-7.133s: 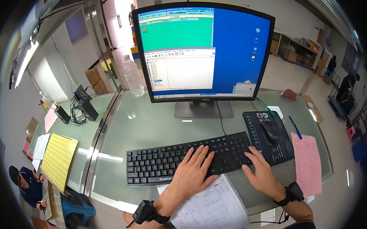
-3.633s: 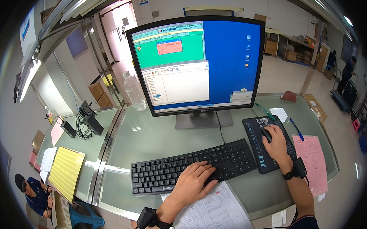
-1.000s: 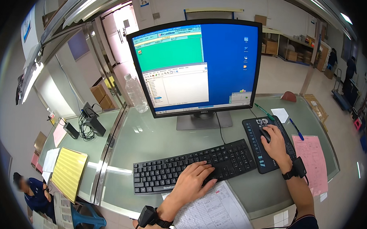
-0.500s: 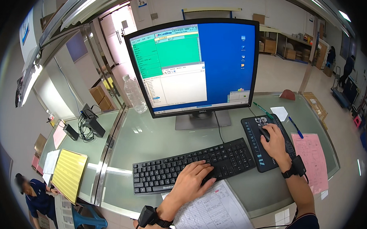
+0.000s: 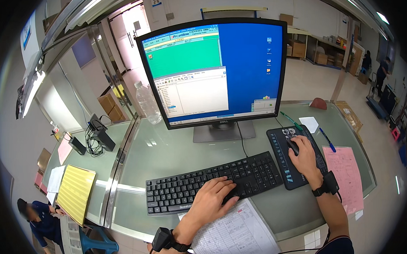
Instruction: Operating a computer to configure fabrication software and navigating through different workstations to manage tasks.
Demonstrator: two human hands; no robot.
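My right hand is wrapped over a black computer mouse, which sits on a dark printed mouse pad. My left hand lies with fingers stretched out over the right part of a black keyboard. Under my left wrist and the keyboard's front edge is a printed form sheet. Behind the keyboard stands a black-framed monitor; its screen has a green window, a white window below it and a blue desktop with several icons.
A clear plastic bottle stands left of the monitor. Pink papers, a blue pen and a green pen lie at the right. Black power adapters and a yellow striped board are on the left table. A person sits at lower left.
The long list open in the screen's green window has closed, leaving a small icon there. Both my hands keep their places. The view has shifted very slightly.
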